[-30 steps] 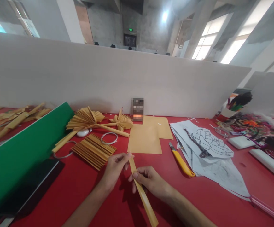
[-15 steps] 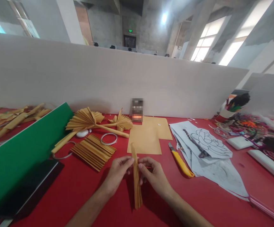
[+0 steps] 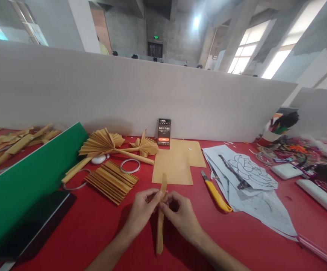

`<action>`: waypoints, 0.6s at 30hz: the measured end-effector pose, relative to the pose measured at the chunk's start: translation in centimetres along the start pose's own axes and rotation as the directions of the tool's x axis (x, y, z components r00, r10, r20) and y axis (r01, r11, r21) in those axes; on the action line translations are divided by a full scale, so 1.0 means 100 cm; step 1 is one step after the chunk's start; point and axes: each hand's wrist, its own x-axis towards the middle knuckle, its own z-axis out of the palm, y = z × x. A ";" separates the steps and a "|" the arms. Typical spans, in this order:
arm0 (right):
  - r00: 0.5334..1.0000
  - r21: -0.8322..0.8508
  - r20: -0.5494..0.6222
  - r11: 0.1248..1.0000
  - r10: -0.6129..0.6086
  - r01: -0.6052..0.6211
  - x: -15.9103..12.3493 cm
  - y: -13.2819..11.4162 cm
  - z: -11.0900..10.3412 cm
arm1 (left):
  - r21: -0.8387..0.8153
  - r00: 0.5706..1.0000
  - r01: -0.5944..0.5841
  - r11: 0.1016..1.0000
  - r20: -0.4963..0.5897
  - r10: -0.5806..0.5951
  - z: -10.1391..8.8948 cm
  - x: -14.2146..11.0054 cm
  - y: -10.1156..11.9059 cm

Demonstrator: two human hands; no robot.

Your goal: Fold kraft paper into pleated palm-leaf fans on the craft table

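A narrow folded strip of tan paper (image 3: pixel 160 229) points away from me, its far end resting over the tan sheets in view. My left hand (image 3: pixel 145 205) pinches it from the left, a little above its middle. From the right, my right hand (image 3: pixel 178 210) pinches the same strip, its fingertips close to those of the left. Left of my hands lies a pleated tan paper (image 3: pixel 112 181). Beyond my fingers is a flat tan paper sheet (image 3: pixel 171 167), partly over another sheet (image 3: pixel 198 154).
Paper fans (image 3: pixel 104 142) and a wire ring (image 3: pixel 130 165) lie at the left, near a green board (image 3: pixel 39 177) and a black tablet-like object (image 3: pixel 39 226). A phone (image 3: pixel 164 132) stands against the white partition (image 3: pixel 140 94). Rightward are a yellow utility knife (image 3: pixel 217 194) and drawings (image 3: pixel 250 171).
The strip has swung from a slant to nearly straight away from me and looks narrower now. My right hand has moved up beside my left fingertips.
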 end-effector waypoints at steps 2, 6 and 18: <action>1.000 0.049 0.017 0.998 0.026 -0.027 0.002 0.002 -0.001 | -0.077 0.999 0.040 0.996 0.033 -0.038 0.002 -0.001 0.000; 0.997 0.105 0.019 0.991 0.079 -0.080 0.006 0.008 -0.007 | -0.221 0.984 0.154 0.963 0.127 -0.128 -0.001 -0.001 -0.002; 0.990 0.189 0.014 0.972 0.141 -0.141 0.006 0.011 -0.007 | -0.335 0.959 0.238 0.912 0.230 -0.166 -0.009 0.001 -0.010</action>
